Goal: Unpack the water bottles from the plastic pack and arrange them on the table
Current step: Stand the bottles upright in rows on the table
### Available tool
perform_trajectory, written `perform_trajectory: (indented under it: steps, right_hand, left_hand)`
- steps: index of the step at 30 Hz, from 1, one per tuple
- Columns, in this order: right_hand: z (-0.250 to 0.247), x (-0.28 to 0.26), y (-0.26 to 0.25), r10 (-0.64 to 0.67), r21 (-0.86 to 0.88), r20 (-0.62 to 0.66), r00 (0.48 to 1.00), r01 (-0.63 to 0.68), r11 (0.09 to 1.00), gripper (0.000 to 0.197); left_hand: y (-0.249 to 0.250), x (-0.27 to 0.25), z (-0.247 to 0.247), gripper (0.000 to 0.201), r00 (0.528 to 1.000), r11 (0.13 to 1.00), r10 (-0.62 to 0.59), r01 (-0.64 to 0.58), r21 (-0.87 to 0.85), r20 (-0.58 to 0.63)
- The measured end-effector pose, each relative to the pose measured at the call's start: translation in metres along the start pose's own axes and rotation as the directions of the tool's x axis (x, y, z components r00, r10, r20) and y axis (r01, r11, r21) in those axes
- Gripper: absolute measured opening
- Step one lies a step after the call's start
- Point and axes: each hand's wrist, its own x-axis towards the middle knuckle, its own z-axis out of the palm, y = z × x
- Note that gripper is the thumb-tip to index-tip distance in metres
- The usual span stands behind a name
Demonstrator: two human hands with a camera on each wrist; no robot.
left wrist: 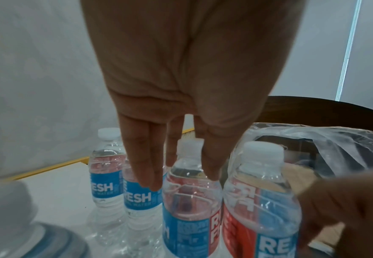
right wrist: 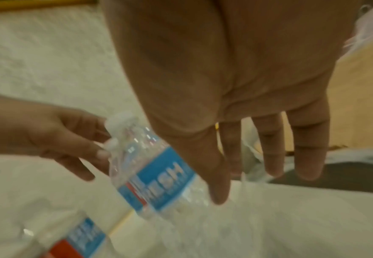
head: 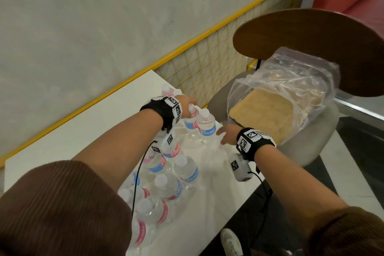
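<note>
Several clear water bottles with blue-and-red labels stand on the white table [head: 93,131]. Two bottles [head: 192,123] [head: 206,127] stand side by side near the table's far right edge. My left hand [head: 188,104] hangs over them, its straight fingers [left wrist: 143,165] straddling the neck of one bottle [left wrist: 190,192]. My right hand [head: 223,134] is open, fingers [right wrist: 271,153] straight, touching the side of the neighbouring bottle [left wrist: 260,200]. Closer to me, more bottles [head: 166,185] sit in crumpled clear pack wrap [head: 207,162]. Two more bottles [left wrist: 106,167] stand at the far edge.
A chair with a brown wooden backrest [head: 311,48] stands right of the table, and a clear plastic bag [head: 291,81] over a tan pad lies on its seat. A yellow mesh fence [head: 207,64] runs behind. The table's right edge is close to my right hand.
</note>
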Motion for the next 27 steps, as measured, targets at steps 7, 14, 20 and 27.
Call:
perform_trajectory:
  steps: [7,14,20,27]
  right_hand:
    - [0.042,0.014,0.023,0.111,-0.209,0.003,0.994,-0.108,0.972,0.059]
    - [0.026,0.009,0.063,0.387,-0.069,-0.048,0.921,-0.390,0.918,0.094]
    - [-0.013,-0.013,0.016,0.105,0.008,-0.340,0.934,-0.109,0.994,0.042]
    - [-0.025,-0.019,-0.038,-0.197,0.176,-0.331,0.923,0.265,0.948,0.066]
  left_hand:
    - [0.000,-0.001,-0.001,0.048,1.000,1.000,-0.013,0.013,0.010,0.014]
    - [-0.006,-0.003,-0.005,0.044,1.000,0.999,0.002,-0.003,-0.044,-0.009]
    - [-0.009,-0.006,-0.017,0.045,0.999,0.994,0.036,-0.035,-0.101,0.012]
    - [-0.003,-0.006,-0.016,0.043,0.994,0.979,-0.073,0.057,-0.197,-0.076]
